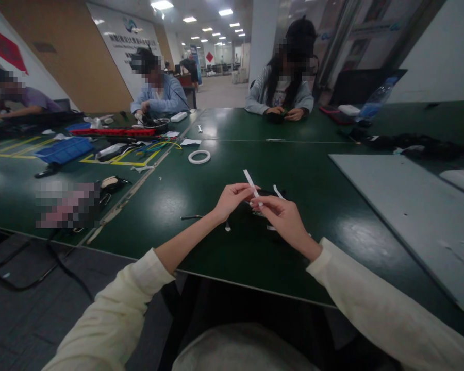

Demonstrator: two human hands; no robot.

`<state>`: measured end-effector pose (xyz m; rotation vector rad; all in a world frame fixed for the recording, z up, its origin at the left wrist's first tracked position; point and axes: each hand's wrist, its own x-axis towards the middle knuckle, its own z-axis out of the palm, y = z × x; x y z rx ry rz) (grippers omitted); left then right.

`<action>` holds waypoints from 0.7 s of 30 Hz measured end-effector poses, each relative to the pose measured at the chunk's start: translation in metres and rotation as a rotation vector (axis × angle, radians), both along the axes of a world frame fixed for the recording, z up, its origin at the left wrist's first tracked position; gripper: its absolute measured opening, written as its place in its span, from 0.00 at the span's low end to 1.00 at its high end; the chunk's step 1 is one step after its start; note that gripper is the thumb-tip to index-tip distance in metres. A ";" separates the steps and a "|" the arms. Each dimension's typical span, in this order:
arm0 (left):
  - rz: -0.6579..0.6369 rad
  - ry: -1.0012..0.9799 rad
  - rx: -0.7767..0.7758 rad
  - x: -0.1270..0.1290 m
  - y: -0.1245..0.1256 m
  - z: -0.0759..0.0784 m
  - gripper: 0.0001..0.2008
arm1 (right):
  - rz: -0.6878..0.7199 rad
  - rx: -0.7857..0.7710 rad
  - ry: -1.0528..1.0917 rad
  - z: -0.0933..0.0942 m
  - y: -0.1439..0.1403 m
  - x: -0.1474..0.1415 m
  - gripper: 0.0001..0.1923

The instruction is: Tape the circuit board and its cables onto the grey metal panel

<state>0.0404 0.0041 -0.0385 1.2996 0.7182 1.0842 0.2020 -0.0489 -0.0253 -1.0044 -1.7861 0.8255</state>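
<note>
Over a dark green table (office hall), left hand and right hand pinch a white strip

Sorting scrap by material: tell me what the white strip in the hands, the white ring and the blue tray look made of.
White strip, pinched between left hand and right hand: thin, flat, matte, probably paper or tape backing. White ring: flat wound hoop, likely a tape roll. Blue tray: rigid with moulded grid, likely plastic.
</note>
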 end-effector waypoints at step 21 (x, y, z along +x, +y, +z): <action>-0.382 0.156 0.015 -0.002 -0.004 0.008 0.30 | 0.318 -0.056 -0.064 0.004 -0.003 0.004 0.10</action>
